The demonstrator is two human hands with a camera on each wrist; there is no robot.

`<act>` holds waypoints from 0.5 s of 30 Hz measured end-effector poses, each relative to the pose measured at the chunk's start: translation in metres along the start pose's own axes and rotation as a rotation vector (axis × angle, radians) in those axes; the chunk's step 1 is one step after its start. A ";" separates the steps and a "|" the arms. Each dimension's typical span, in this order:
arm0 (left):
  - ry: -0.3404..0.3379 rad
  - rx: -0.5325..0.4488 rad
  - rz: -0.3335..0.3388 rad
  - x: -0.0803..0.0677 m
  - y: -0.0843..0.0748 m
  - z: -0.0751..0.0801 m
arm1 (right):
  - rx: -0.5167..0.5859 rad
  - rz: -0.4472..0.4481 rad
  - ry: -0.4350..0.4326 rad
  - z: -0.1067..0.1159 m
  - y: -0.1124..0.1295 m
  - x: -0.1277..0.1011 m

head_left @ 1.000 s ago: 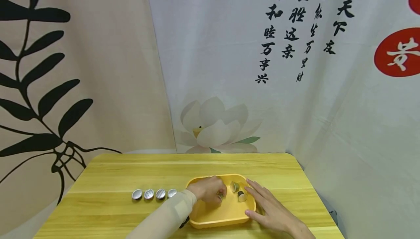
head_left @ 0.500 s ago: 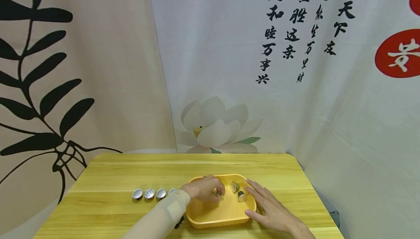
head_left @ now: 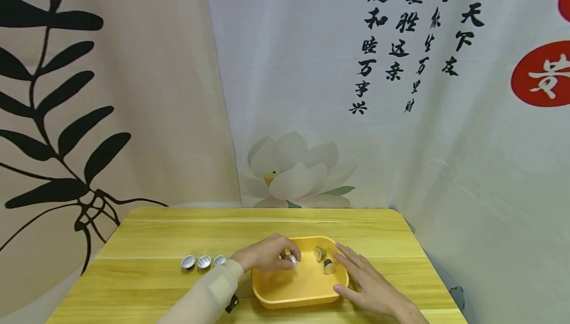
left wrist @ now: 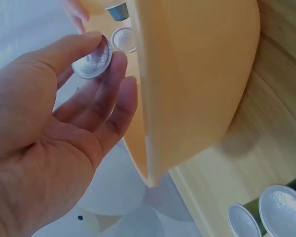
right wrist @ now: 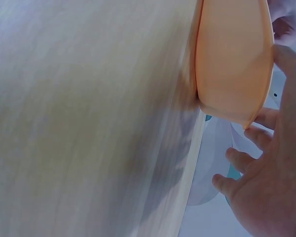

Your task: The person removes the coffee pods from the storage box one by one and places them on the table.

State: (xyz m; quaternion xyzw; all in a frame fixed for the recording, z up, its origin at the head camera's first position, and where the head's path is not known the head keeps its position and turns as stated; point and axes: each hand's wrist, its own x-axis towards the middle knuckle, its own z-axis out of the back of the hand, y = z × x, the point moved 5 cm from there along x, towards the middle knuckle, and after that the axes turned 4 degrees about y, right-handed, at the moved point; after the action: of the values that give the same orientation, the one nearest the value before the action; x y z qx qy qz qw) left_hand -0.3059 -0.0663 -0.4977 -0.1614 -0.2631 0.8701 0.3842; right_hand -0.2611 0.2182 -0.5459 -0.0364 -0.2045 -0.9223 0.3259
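Note:
My left hand (head_left: 266, 254) is over the left part of a yellow tray (head_left: 298, 293). Between thumb and fingers it pinches a coffee capsule (left wrist: 92, 61), whose silver foil lid shows in the left wrist view. Two more capsules lie tipped in the tray's right half: a greenish capsule (head_left: 319, 253) and a capsule with a dark end (head_left: 329, 266). With fingers spread, my right hand (head_left: 371, 284) rests along the tray's right rim; in the right wrist view its thumb and fingertips meet the tray wall (right wrist: 232, 59).
Left of the tray, a row of foil-topped capsules (head_left: 204, 262) stands on the wooden table (head_left: 147, 284), its right end covered by my left forearm. A printed curtain (head_left: 303, 67) hangs behind the table's far edge.
My left hand has lifted and shifted left inside the tray with the capsule, turning its foil lid into view. The forearm now covers more of the row. My right hand stays at the rim.

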 end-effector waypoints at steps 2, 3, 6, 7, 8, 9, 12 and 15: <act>-0.014 -0.017 -0.011 -0.003 -0.001 0.002 | -0.001 0.002 -0.003 0.001 0.000 0.000; -0.022 -0.025 -0.016 -0.005 -0.001 0.003 | 0.000 0.002 -0.003 0.001 0.000 0.000; -0.051 -0.028 -0.032 -0.010 -0.002 0.007 | 0.003 -0.001 0.001 0.001 0.000 0.000; -0.061 -0.027 -0.034 -0.012 -0.003 0.007 | 0.005 -0.001 0.002 0.000 -0.001 0.000; -0.073 -0.028 -0.037 -0.014 -0.003 0.008 | 0.005 -0.001 0.003 0.000 -0.001 0.000; -0.084 -0.031 -0.036 -0.016 -0.003 0.009 | 0.003 0.000 0.004 0.000 -0.001 0.000; -0.112 -0.047 -0.025 -0.022 -0.004 0.013 | -0.002 0.003 0.004 -0.001 -0.002 0.000; -0.132 -0.062 -0.007 -0.028 -0.003 0.016 | -0.005 0.005 0.004 -0.001 -0.002 0.000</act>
State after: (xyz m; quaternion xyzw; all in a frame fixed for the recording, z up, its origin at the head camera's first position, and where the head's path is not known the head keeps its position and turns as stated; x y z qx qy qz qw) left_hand -0.2933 -0.0914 -0.4808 -0.1146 -0.3154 0.8688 0.3641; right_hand -0.2626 0.2190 -0.5478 -0.0359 -0.2016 -0.9220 0.3287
